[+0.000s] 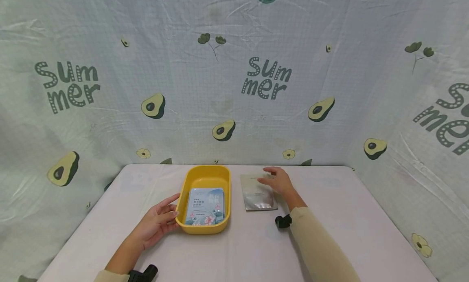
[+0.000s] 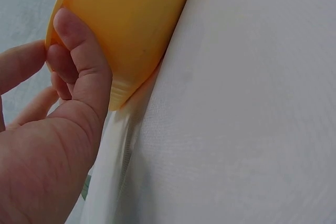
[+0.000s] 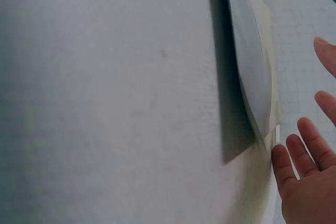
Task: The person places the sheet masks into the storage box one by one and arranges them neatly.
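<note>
A yellow plastic tray (image 1: 203,230) stands on the table, with light-blue flower-printed packets (image 1: 205,206) lying flat inside it. At its front left corner my left hand (image 1: 157,223) holds the rim between thumb and fingers; the left wrist view shows the thumb against the yellow tray (image 2: 136,24). A silvery flat sachet (image 1: 258,198) lies to the right of the tray. Over the sachet's far right part is my right hand (image 1: 280,182), fingers spread and apart from each other. In the right wrist view, the sachet (image 3: 252,51) looks slightly raised at its edge beside the fingertips.
A white cloth covers the table (image 1: 329,217). Behind it and at both sides hangs a pale curtain (image 1: 176,78) printed with avocados and lettering. Each wrist wears a black camera (image 1: 283,221).
</note>
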`<state>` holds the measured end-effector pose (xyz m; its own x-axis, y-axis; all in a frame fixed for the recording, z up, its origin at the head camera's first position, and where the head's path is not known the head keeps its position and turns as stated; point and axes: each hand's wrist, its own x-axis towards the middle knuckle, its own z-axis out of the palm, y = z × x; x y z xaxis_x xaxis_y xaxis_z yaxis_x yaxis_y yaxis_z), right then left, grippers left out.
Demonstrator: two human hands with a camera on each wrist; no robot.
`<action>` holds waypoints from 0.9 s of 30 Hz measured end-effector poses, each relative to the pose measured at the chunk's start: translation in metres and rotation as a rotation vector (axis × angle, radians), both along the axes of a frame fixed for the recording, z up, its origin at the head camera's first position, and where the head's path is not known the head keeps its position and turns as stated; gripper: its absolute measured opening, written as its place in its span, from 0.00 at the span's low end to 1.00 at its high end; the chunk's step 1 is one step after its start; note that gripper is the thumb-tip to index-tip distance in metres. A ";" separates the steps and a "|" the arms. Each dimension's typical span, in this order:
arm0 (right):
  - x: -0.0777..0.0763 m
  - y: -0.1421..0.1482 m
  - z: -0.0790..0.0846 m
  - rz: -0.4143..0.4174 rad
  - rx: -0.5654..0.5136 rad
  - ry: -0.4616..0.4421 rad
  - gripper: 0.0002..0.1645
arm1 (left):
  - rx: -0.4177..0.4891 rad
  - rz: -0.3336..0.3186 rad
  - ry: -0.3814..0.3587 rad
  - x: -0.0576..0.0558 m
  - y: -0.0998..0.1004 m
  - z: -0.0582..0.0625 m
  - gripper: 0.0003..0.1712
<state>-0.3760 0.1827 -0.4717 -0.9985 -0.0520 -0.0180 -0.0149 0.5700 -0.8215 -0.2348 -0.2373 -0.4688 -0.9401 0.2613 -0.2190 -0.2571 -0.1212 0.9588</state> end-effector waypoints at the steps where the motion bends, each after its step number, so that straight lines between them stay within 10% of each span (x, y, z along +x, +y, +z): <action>1: -0.001 0.001 -0.001 0.000 0.008 -0.003 0.38 | 0.001 0.002 0.000 0.000 0.000 0.000 0.45; 27: -0.026 0.006 -0.011 0.058 0.131 -0.061 0.40 | 0.027 -0.005 -0.002 0.000 -0.001 -0.001 0.45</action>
